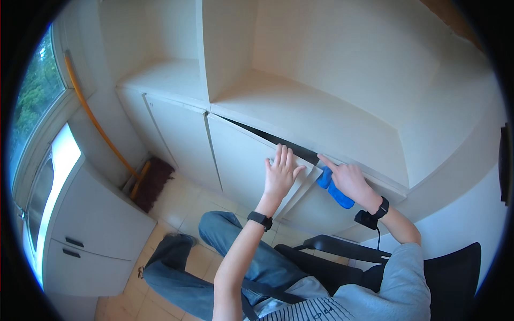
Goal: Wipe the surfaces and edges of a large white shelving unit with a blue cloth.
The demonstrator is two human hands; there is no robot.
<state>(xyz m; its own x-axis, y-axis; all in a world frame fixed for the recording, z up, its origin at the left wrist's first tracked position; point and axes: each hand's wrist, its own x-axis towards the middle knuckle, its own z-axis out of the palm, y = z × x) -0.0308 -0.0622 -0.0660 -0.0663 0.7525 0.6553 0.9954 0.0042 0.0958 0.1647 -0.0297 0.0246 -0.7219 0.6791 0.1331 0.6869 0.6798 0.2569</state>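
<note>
A white cabinet door (pixel 245 148) stands slightly ajar, with a dark gap along its top edge. My left hand (pixel 282 170) rests against the door near its upper free corner, fingers apart and holding nothing. To the right, my right hand (pixel 351 180) has its index finger stretched towards the cabinet's edge beside the gap. Under its palm hangs a blue cloth (pixel 340 196), gripped by the other fingers, which are partly hidden. Above both hands spreads the bare white shelf (pixel 317 110) of the cabinet.
Left of the ajar door is a closed cabinet door (pixel 180 132). A mop (pixel 154 184) with an orange handle leans by the window (pixel 38 84). A white drawer unit (pixel 88 224) stands on the left. Behind me is a black chair (pixel 453 269) with an armrest (pixel 341 245).
</note>
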